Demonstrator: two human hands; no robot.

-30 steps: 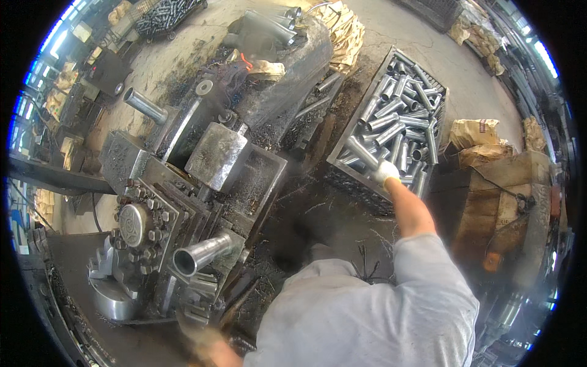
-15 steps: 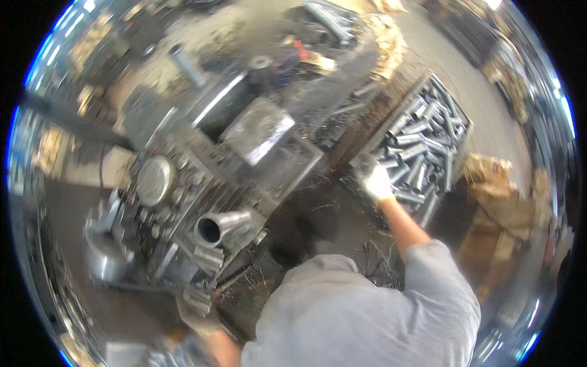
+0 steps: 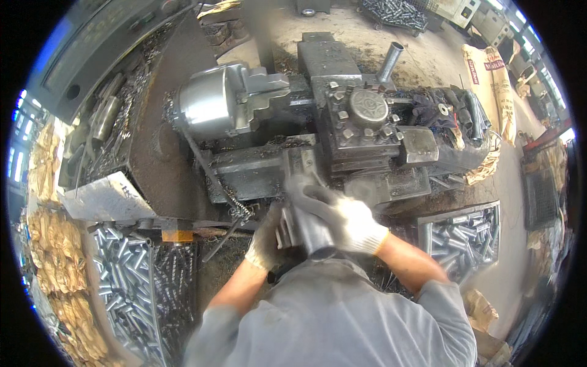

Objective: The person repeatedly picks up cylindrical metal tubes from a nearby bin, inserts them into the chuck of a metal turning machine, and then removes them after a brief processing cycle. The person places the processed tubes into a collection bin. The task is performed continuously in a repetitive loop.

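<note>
At the lathe (image 3: 351, 144), a metal tube (image 3: 316, 235) is flanked by the gloved left hand (image 3: 265, 240) and gloved right hand (image 3: 353, 222), whose grips cannot be told, seemingly mid-handling, with steady control called for next.

Grey shirt (image 3: 342, 312), short sleeves (image 3: 445, 309), white-and-grey gloves (image 3: 359, 225)

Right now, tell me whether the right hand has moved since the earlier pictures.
Yes. Judged against the right bin, the right hand has moved away leftward, from at the bin to beside the left hand.
</note>
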